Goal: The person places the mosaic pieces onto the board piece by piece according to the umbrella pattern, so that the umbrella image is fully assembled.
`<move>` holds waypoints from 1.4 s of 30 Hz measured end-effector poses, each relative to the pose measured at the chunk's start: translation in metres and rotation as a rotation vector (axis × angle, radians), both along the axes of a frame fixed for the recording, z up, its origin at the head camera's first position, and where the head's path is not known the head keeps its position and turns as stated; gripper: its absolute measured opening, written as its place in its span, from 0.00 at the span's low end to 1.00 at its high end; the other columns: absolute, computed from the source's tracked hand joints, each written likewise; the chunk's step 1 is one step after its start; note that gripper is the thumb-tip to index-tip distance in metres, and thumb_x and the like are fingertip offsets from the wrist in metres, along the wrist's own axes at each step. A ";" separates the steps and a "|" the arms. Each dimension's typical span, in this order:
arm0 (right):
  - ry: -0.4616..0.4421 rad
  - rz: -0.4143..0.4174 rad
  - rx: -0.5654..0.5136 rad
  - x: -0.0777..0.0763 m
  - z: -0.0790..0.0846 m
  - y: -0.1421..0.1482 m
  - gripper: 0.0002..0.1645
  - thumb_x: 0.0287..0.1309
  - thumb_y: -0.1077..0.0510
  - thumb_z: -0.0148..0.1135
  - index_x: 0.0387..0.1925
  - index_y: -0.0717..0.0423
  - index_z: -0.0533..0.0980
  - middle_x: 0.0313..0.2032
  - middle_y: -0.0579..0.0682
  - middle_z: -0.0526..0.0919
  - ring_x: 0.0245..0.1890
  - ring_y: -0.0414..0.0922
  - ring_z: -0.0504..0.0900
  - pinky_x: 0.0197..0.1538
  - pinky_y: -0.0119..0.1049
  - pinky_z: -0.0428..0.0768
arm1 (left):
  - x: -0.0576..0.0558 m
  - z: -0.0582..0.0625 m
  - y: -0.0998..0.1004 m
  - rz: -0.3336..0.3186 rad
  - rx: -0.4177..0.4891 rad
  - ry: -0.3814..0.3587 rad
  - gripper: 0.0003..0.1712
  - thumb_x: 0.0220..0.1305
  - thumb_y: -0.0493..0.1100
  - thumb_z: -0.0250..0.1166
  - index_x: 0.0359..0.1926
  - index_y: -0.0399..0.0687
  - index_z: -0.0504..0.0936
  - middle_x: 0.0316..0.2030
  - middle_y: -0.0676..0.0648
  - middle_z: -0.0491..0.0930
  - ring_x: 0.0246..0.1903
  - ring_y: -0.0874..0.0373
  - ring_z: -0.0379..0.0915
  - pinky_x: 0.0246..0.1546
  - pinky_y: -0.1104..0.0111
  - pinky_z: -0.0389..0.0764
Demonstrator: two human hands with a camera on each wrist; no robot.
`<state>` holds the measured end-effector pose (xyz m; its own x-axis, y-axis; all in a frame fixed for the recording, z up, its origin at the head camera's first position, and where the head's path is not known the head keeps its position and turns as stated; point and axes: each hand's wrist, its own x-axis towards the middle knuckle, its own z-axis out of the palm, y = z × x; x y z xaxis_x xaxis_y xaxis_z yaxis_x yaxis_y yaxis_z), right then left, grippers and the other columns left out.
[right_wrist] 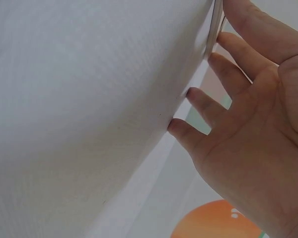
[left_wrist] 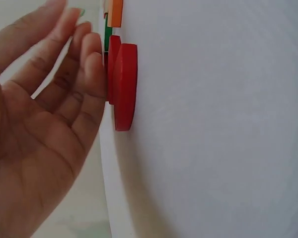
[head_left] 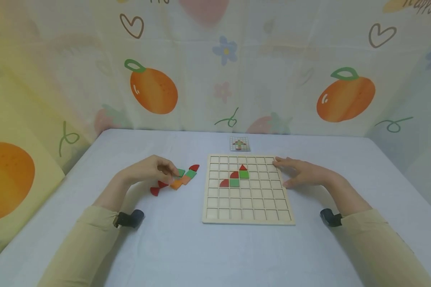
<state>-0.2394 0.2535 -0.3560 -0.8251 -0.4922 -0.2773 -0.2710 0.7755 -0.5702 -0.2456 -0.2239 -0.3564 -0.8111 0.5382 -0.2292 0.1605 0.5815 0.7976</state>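
Observation:
My left hand (head_left: pixel 152 171) is over a small group of coloured tiles, pinching a green tile (head_left: pixel 180 172) between thumb and fingertips. In the left wrist view, just a sliver of this green tile (left_wrist: pixel 82 12) shows past the fingers. Around the hand lie red tiles (head_left: pixel 155 191), orange tiles (head_left: pixel 176 184), another green tile (head_left: pixel 191 173) and a red rounded tile (head_left: pixel 194 168). My right hand (head_left: pixel 305 172) rests with spread fingers at the right edge of the wooden grid board (head_left: pixel 248 203). Red rounded tiles (head_left: pixel 224 183), green squares (head_left: pixel 234 182) and a red triangle (head_left: pixel 242 168) sit in its cells.
Behind the board lies a small pattern card (head_left: pixel 239 144) with a coloured figure on a grid. A white cloth (head_left: pixel 165 247) covers the table, and a printed curtain (head_left: pixel 201 79) hangs behind it. Each wrist wears a black camera (head_left: pixel 129 219).

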 end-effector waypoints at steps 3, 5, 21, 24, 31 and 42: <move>0.003 0.001 0.004 0.000 0.000 0.000 0.47 0.47 0.46 0.67 0.68 0.50 0.58 0.71 0.50 0.48 0.70 0.59 0.37 0.64 0.64 0.40 | 0.001 -0.002 -0.003 -0.006 0.001 -0.021 0.13 0.52 0.39 0.67 0.41 0.46 0.82 0.32 0.44 0.80 0.33 0.52 0.75 0.39 0.65 0.76; 0.005 0.002 0.011 0.000 0.000 0.000 0.48 0.47 0.46 0.67 0.68 0.50 0.58 0.71 0.50 0.48 0.70 0.59 0.37 0.64 0.64 0.40 | 0.000 -0.004 -0.004 -0.014 0.002 -0.022 0.13 0.52 0.37 0.67 0.42 0.45 0.82 0.31 0.44 0.80 0.32 0.53 0.74 0.36 0.66 0.76; -0.002 -0.003 0.007 0.001 0.001 0.000 0.48 0.47 0.46 0.67 0.68 0.50 0.58 0.71 0.50 0.47 0.70 0.59 0.37 0.64 0.64 0.39 | 0.001 -0.007 0.004 -0.023 -0.084 0.052 0.13 0.47 0.33 0.67 0.37 0.46 0.82 0.27 0.47 0.76 0.30 0.54 0.70 0.25 0.71 0.71; -0.002 -0.001 0.006 0.001 0.001 0.000 0.48 0.47 0.46 0.67 0.68 0.50 0.58 0.71 0.50 0.47 0.70 0.59 0.37 0.64 0.64 0.39 | 0.000 -0.009 0.004 -0.028 -0.083 0.067 0.13 0.46 0.33 0.69 0.37 0.45 0.82 0.27 0.47 0.76 0.30 0.54 0.70 0.27 0.71 0.72; 0.001 0.001 0.014 0.001 0.001 -0.001 0.47 0.48 0.47 0.67 0.68 0.51 0.58 0.71 0.50 0.47 0.70 0.59 0.37 0.64 0.64 0.40 | 0.000 -0.008 0.006 -0.019 -0.104 0.086 0.13 0.46 0.32 0.69 0.37 0.44 0.82 0.26 0.47 0.76 0.29 0.55 0.71 0.28 0.69 0.73; 0.005 -0.003 0.014 0.001 0.002 -0.002 0.47 0.47 0.47 0.67 0.68 0.50 0.58 0.71 0.50 0.48 0.70 0.60 0.37 0.64 0.64 0.39 | -0.001 -0.008 0.009 0.000 -0.143 0.098 0.11 0.46 0.32 0.67 0.33 0.47 0.81 0.24 0.48 0.75 0.27 0.55 0.70 0.26 0.68 0.73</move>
<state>-0.2383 0.2517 -0.3544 -0.8278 -0.4860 -0.2802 -0.2717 0.7843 -0.5577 -0.2461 -0.2154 -0.3641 -0.8335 0.5055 -0.2228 0.2335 0.6879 0.6872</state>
